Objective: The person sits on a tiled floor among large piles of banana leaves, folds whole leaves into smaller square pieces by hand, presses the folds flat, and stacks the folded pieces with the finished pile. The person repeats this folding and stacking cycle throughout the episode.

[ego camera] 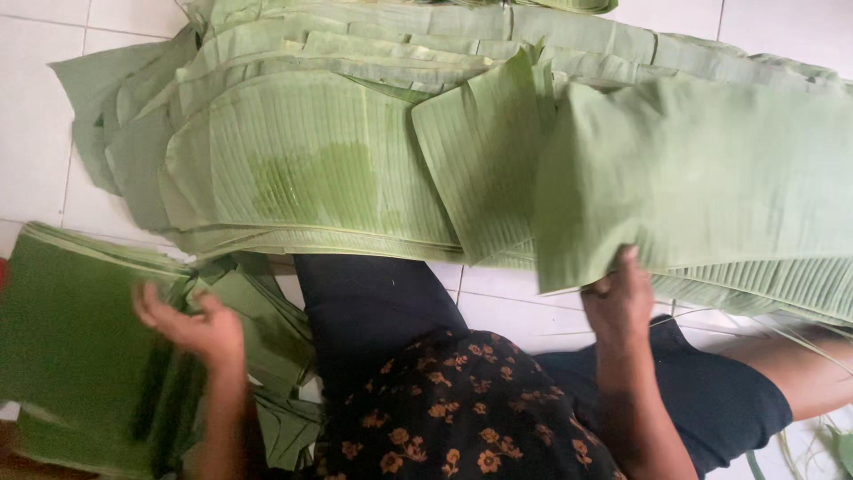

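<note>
Two banana-leaf stacks: right hand (619,302) pinches a leaf sheet (702,178) at centre-right; left hand (191,324), fingers spread, over lower-left stack (67,347).

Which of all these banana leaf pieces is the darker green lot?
The stack at the left, under the left hand. It is deep green; the big pile and the piece the right hand lifts are pale.

The leaf stack (498,107) runs off the top and right edges; the left hand (200,329) is motion-blurred.

White tiled floor (35,133); dark trousers (373,302); dark floral-print garment (453,409), orange flowers.
</note>
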